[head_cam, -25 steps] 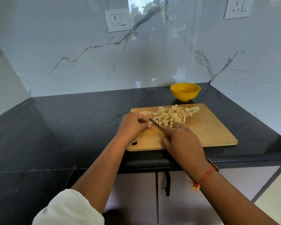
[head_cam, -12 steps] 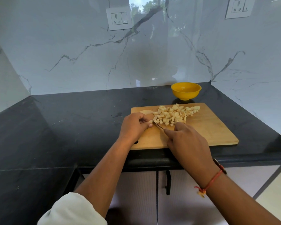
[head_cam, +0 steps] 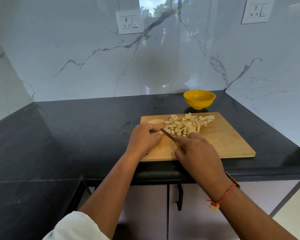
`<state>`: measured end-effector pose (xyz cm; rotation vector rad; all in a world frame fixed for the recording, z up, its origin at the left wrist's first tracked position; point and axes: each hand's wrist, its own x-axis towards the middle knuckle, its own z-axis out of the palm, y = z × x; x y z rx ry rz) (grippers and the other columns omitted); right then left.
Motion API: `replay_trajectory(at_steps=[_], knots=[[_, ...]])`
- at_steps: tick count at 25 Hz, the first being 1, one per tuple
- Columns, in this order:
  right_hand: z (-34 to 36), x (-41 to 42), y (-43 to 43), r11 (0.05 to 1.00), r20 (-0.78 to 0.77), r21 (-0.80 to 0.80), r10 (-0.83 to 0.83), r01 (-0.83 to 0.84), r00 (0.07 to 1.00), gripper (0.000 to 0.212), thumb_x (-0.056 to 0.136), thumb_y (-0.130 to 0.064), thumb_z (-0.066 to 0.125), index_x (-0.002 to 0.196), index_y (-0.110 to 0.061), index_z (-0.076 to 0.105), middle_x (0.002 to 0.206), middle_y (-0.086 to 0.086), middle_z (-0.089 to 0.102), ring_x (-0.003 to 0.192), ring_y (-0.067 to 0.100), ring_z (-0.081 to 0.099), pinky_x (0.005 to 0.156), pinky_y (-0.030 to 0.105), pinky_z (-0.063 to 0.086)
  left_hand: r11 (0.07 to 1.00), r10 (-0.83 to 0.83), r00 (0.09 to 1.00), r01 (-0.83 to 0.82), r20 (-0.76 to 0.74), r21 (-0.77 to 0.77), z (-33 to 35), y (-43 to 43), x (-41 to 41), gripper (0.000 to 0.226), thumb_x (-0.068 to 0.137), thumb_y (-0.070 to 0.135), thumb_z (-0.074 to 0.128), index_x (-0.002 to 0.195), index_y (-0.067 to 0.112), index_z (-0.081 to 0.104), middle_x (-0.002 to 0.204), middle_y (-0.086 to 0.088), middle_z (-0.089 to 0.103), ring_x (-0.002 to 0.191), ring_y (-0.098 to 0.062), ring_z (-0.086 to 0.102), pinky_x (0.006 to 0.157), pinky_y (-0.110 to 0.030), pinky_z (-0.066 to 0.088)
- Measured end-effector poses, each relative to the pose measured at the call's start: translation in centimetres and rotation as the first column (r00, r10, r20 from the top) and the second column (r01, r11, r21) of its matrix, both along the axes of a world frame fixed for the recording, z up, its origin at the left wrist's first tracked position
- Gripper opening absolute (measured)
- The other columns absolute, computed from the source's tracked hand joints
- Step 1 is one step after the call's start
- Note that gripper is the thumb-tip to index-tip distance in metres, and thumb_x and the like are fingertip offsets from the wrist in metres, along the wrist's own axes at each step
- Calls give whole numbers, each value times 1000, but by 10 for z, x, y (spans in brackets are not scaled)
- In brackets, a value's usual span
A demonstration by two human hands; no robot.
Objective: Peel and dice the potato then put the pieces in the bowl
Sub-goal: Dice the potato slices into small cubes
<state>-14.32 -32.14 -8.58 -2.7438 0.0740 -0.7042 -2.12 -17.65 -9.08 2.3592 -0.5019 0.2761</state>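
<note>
Over the last second little has shifted. The left hand [head_cam: 143, 137] stays curled over a pale potato piece [head_cam: 154, 135], pinning it to the wooden cutting board [head_cam: 232, 141]. The right hand [head_cam: 197, 151] stays clenched round the yellow handle of a knife [head_cam: 166, 133]. The blade has dipped and come back up, and now slants toward the left fingertips, its tip just beside them. The heap of diced potato [head_cam: 187, 125] looks no different in size or place. I judge this to be one more chopping stroke in the dicing step, with peeling done and the transfer not yet begun.

The heap lies just beyond the right hand, touching nothing but the board. A flat potato slice [head_cam: 155, 121] waits just beyond the left hand, partly hidden by its knuckles. The yellow bowl [head_cam: 199, 99] stands farther out past the heap, off the board on the black bench [head_cam: 76, 135], and no potato shows inside it.

Nothing stands between the heap and the bowl. The nearest hazard is the blade working so close to the left fingers. Two wall sockets [head_cam: 129, 21] sit high on the marble wall, well beyond both hands. A red thread bracelet [head_cam: 223, 196] circles the right wrist.
</note>
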Motion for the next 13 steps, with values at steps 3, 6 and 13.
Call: replay_trajectory(at_steps=[3,6,13], knots=[[1,2,2,1000,-14,-22,6,-6,1000,33,99,-32,50,130,-33,61,93,-9,46,76,4,46,59,15,32,1000,-1,1000,1,2,0,0,0,3,23,90,25,71,111,20,75,111,7,68,101,-6,58,83,-19,45],[2,10,6,999,-37,-47,9,-11,999,31,100,-30,48,127,-30,63,92,-8,44,75,4,43,59,16,29,1000,-14,1000,14,5,9,-1,0,5,20,91,25,70,109,21,76,111,6,68,102,-8,57,86,-23,46],[2,8,3,988,-100,-149,13,-28,995,26,102,-29,47,122,-33,62,91,-10,42,75,4,41,62,20,35,1000,-28,999,28,36,10,-4,2,5,18,91,29,69,106,24,78,110,7,67,104,-10,57,91,-29,50]])
